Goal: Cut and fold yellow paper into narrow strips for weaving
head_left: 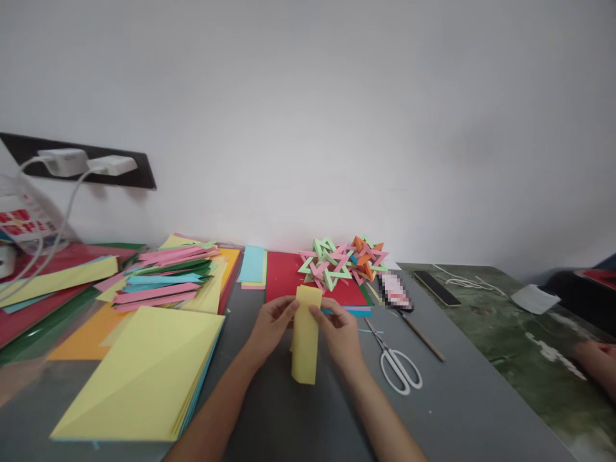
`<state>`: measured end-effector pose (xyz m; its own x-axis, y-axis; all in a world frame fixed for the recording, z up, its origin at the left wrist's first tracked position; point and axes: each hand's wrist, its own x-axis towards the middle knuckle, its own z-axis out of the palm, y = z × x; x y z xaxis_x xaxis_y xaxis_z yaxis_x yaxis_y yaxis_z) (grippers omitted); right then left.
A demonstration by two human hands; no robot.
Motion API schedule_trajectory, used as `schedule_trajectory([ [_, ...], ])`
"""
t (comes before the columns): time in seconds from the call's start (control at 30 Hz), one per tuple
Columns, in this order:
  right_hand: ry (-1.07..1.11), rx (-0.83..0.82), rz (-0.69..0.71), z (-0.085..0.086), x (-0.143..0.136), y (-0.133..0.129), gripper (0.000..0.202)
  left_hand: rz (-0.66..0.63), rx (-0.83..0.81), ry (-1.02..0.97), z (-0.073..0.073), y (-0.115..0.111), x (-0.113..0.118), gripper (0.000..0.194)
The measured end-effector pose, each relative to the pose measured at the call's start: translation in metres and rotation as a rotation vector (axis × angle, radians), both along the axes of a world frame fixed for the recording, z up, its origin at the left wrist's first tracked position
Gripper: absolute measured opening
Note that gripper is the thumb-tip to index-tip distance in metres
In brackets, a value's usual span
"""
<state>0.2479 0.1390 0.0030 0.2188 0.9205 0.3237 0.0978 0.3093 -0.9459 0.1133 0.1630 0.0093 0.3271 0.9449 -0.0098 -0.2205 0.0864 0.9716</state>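
Pinching the paper (305, 340) near its top, left hand (273, 327) and right hand (341, 330) close thumbs against fingers, holding it upright over the table (462, 410); folding looks begun but unfinished; two stars (327, 262) behind appear complete; strips (163, 280) leftward lie loose.

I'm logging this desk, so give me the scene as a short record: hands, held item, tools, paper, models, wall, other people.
Left hand: pinching the held paper's left side, near its top
Right hand: pinching its right side
Held item: yellow paper piece, upright
Tools: white-handled scissors, right of the hands
Paper: yellow-topped stack at left; heap of coloured strips behind it
Models: pink-and-green star; multicoloured star beside it
Wall: black socket panel, two white plugs
Other people: part of a hand, right edge
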Motion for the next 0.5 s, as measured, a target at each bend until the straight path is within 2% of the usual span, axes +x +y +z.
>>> schedule_trajectory([
  [0.33, -0.118, 0.030, 0.114, 0.0093, 0.0021, -0.0046, 0.019, 0.230, 0.013, -0.004, 0.0002, 0.0008, -0.0026, 0.024],
  [0.5, -0.075, 0.014, 0.057, 0.0060, 0.0024, -0.0029, 0.016, 0.232, 0.023, -0.019, 0.0026, -0.0015, -0.0012, 0.024],
])
